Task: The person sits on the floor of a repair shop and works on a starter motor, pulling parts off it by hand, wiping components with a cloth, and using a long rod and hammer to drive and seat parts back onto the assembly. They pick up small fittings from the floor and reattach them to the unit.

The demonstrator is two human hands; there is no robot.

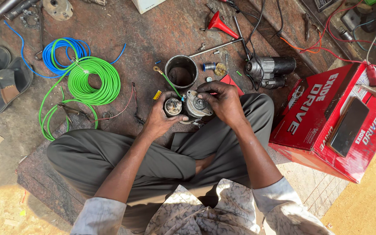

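**Starter motor held over a cluttered workshop floor**

A rusty metal floor (153, 30) carries the work, with a person sitting cross-legged on it. Both hands hold a starter motor (190, 106) just above the lap. The left hand (159, 115) is wrapped around its smaller cylinder, fingers curled shut. The right hand (223, 102) is closed over the housing from above, fingertips pressed on its top. Just beyond the hands stands an open metal sleeve (181, 72). A green wire coil (93, 80) and a blue coil (64, 52) lie toward the floor's left edge, near sandals (3, 78). A red box (327, 117) sits at the right edge, a second motor (268, 69) beside it.
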